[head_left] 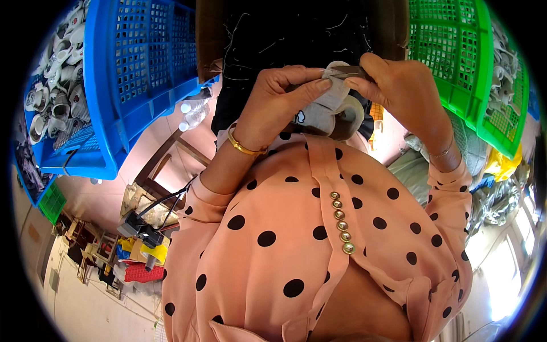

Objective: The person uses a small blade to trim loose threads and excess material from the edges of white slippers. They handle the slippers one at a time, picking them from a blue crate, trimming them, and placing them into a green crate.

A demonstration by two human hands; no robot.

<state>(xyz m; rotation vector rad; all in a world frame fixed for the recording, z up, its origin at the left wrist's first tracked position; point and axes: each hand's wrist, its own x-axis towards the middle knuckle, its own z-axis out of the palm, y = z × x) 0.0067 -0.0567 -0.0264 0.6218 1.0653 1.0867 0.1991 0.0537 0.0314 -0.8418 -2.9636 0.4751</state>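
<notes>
My left hand (279, 100) pinches the edge of a small grey-and-white shoe upper (332, 98) between thumb and fingers, in front of my chest. My right hand (403, 85) is closed around metal thread snips (345, 72), whose blades point left and lie against the upper's top edge, close to my left fingertips. Just below hangs more of the grey fabric, with a small dark-and-white patch (299, 117) and a pale rounded opening (352, 114). Whether this is one upper or a joined pair, I cannot tell.
A blue plastic crate (145, 57) stands at the left, with many small shoe uppers (60, 94) beyond its wall. At the right is a green crate (450, 57), with more uppers (501, 80) beside it. Loose thread ends lie on dark cloth (285, 34) ahead. Clear plastic bottles (194, 114) are at the left.
</notes>
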